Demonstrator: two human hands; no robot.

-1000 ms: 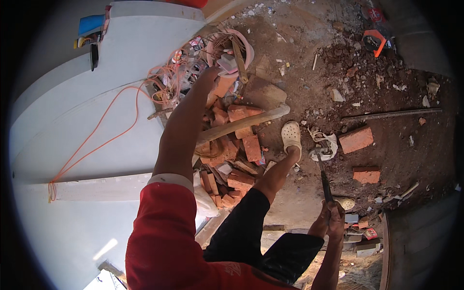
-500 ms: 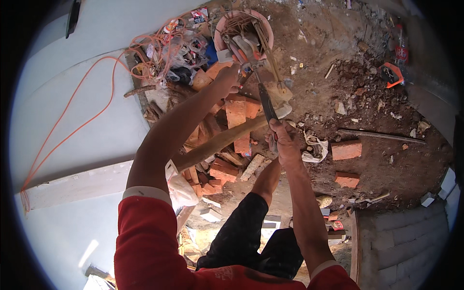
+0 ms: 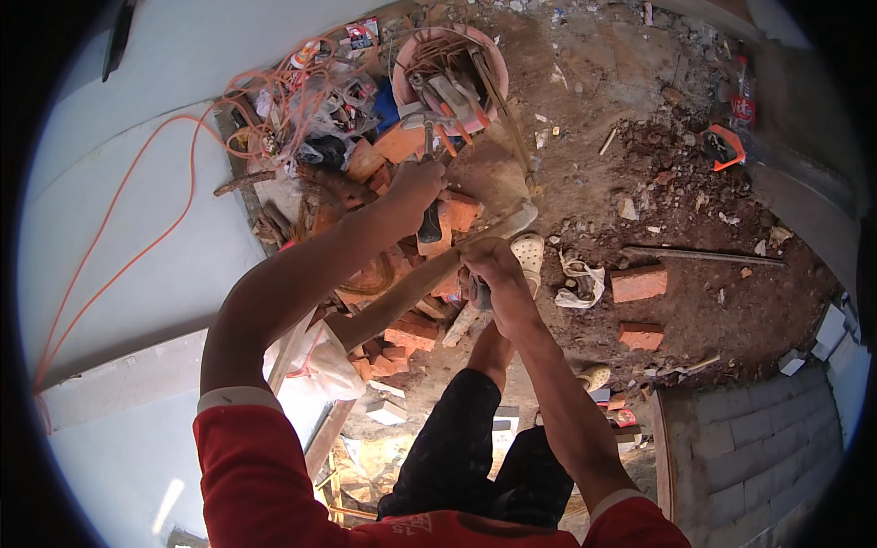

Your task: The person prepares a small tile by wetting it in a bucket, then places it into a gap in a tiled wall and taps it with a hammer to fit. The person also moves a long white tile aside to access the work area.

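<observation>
In my left hand [image 3: 418,187] is a hammer [image 3: 429,226], upright in the view, its grey head just below the pink bucket [image 3: 501,68] and its black grip end showing below my fist. Closer to me, my right hand [image 3: 501,279] is closed round a short grey piece [image 3: 480,293], mostly hidden by the fingers, so its kind cannot be made out. The bucket holds metal rods, grey tools and orange-handled tools. A long wooden handle [image 3: 393,289] slants beneath both hands over broken red bricks [image 3: 411,332].
An orange cord [image 3: 194,151] and plastic rubbish [image 3: 343,105] lie by the left wall. Loose bricks [image 3: 639,284], a white bag [image 3: 583,281], a metal bar [image 3: 703,255] and an orange-rimmed piece [image 3: 723,147] lie on the dirt at right. My clog [image 3: 528,251] stands near my right hand.
The hammer has passed from my right hand to my left and now stands more upright. My right hand has drawn left, away from it. The view has shifted slightly.
</observation>
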